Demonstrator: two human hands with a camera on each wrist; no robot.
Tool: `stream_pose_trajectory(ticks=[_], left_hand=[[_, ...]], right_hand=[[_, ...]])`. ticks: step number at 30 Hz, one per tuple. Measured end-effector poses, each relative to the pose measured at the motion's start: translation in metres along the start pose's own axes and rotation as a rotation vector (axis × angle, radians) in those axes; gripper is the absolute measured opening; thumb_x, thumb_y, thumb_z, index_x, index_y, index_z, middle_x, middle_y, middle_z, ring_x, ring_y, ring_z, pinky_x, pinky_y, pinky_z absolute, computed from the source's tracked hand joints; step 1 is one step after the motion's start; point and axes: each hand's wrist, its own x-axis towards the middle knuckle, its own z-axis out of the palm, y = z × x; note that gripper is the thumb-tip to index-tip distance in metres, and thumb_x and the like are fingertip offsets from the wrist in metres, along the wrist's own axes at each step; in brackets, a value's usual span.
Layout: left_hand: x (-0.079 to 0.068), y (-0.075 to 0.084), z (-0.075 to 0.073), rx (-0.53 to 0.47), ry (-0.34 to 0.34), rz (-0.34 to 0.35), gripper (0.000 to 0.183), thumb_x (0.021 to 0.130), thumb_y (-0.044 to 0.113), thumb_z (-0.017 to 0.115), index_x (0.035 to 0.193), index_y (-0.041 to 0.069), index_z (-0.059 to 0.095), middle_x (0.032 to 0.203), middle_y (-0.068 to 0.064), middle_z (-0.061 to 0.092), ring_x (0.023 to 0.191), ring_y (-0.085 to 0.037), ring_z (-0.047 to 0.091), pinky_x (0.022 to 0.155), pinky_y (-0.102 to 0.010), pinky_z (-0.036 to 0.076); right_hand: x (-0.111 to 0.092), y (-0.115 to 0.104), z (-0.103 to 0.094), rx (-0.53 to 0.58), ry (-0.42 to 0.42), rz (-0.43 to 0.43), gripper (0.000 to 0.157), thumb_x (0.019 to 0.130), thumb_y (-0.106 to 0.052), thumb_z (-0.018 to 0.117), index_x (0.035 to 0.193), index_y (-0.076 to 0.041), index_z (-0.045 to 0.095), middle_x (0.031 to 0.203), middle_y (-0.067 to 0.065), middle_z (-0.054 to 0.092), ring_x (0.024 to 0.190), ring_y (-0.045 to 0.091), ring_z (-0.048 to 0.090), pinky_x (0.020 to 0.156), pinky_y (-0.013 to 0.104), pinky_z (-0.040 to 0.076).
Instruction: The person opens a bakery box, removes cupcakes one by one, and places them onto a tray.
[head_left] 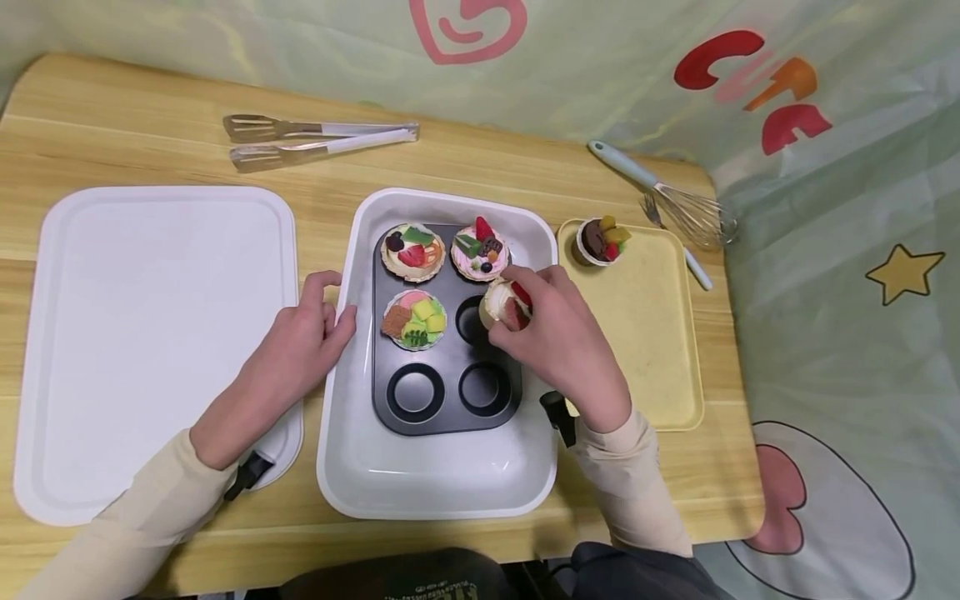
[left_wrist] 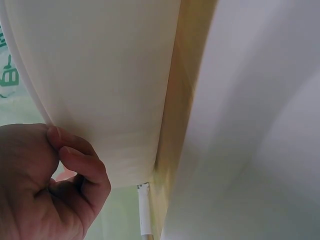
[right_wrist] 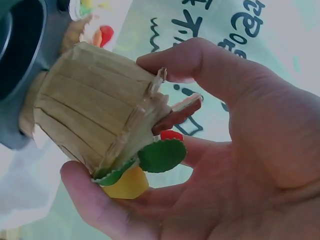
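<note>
Head view: my right grip (head_left: pixel 558 332) pinches a tan-paper-cupped, cream-topped cupcake (head_left: pixel 495 302), a round black hollow (head_left: pixel 470 322) of the dark metal muffin pan (head_left: pixel 452 419) just left beneath it.

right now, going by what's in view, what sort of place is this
Probably a pretend bakery or baking play corner: a muffin tin with decorated cupcakes in it, a whisk on the wooden table, and a cartoon-printed cloth behind.

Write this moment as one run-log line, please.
right grip: holding strawberry cupcake near empty cup; left grip: touching white tub; muffin pan: three cupcakes seated; yellow tray: chocolate cupcake
</note>
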Motion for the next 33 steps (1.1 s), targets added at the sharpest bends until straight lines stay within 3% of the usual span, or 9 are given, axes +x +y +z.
stream_pose_trajectory(ticks=[13,21,33], left_hand=[[0.001,0.000,-0.001,0.010,-0.005,-0.008,0.040,0.102,0.020,0.051,0.134,-0.002,0.040,0.067,-0.001,0.048,0.055,-0.017,0.046,0.057,-0.033,0.040],[0.001,0.002,-0.003,-0.004,-0.030,-0.030,0.042,0.103,0.020,0.050,0.136,-0.003,0.038,0.067,-0.002,0.049,0.056,-0.018,0.048,0.057,-0.033,0.042],[0.000,0.002,0.000,-0.012,-0.035,-0.035,0.043,0.103,0.020,0.050,0.137,-0.003,0.037,0.065,-0.001,0.050,0.054,-0.017,0.048,0.055,-0.033,0.041]], right_hand=[[-0.005,0.030,-0.037,0.018,0.184,0.036,0.043,0.075,-0.007,0.065,0.118,-0.002,0.065,0.097,0.018,0.052,0.091,0.032,0.047,0.072,0.039,0.038],[-0.004,0.050,-0.058,-0.004,0.222,0.114,0.045,0.080,-0.013,0.065,0.124,-0.004,0.063,0.101,0.018,0.052,0.096,0.033,0.047,0.074,0.042,0.036],[0.022,0.117,-0.082,-0.039,0.282,0.180,0.040,0.080,-0.013,0.060,0.117,0.002,0.063,0.096,0.016,0.054,0.094,0.034,0.042,0.077,0.039,0.030]])
